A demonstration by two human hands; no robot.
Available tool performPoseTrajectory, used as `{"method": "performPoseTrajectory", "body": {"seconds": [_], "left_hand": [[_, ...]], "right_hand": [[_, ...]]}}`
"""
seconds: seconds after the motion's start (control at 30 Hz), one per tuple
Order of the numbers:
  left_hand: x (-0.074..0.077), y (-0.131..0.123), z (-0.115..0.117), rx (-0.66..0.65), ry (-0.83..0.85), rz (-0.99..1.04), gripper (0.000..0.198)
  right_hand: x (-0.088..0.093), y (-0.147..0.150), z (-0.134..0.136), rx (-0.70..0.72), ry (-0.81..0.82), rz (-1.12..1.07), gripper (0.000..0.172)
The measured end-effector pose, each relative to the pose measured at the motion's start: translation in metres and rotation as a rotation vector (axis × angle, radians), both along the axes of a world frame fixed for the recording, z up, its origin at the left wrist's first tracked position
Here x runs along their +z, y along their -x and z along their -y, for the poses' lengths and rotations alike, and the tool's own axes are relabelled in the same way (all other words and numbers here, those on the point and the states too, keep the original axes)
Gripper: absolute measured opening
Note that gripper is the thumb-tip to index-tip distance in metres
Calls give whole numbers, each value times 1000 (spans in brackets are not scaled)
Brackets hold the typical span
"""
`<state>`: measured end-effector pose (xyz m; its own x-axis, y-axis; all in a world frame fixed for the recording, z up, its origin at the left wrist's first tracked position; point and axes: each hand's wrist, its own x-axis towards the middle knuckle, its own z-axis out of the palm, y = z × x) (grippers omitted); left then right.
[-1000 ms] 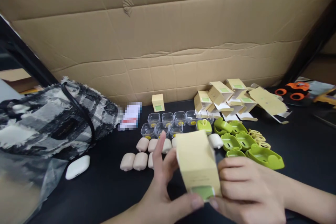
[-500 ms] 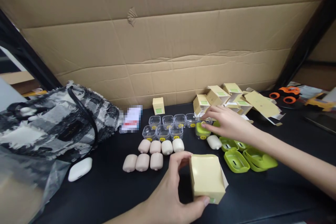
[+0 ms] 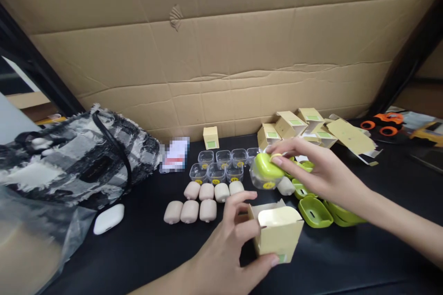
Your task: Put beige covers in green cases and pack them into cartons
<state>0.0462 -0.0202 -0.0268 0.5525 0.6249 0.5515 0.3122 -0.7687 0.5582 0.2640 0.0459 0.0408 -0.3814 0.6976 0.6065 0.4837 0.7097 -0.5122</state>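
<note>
My left hand point(image 3: 235, 239) grips a small pale-yellow cardboard box point(image 3: 278, 233) standing open-topped on the black table point(image 3: 145, 249). My right hand point(image 3: 311, 168) holds a clear plastic tub with a green case inside point(image 3: 266, 171), lifted just above the table behind the box. Beige cases point(image 3: 202, 200) lie in two rows to the left. Empty clear tubs point(image 3: 221, 165) stand behind them. Green case halves point(image 3: 313, 212) lie under my right forearm.
A pile of small folded boxes point(image 3: 301, 129) lies at the back right, one lone box point(image 3: 211, 137) at the back middle. A black-and-white bag point(image 3: 76, 159) and a white earbud case point(image 3: 109, 218) are at the left. A cardboard wall point(image 3: 221, 55) stands behind. Orange tools point(image 3: 382, 124) lie far right.
My right hand left the box, reached back to the tubs and lifted the tub with the green case. My left hand set the box upright, its top now open.
</note>
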Motion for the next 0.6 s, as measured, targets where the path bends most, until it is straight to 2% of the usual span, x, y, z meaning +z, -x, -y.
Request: {"method": "performPoseTrajectory", "body": {"seconds": [0.13,0.2,0.3,0.47,0.6], "left_hand": [[3,2,3,13,-213,-183,37],[3,2,5,-4,-314,-215,39],[3,2,5,4,-332,-222,44],[7,0,3,97,-362,-248,34],[7,-1,1,69,-401,-233,40]], "right_hand": [[-4,9,22,113,31,-196,5],[-6,10,31,145,42,-265,4],[-9,9,37,172,53,-275,7],[-13,6,24,127,78,-185,5],[-10,-2,3,22,64,-127,10]]}}
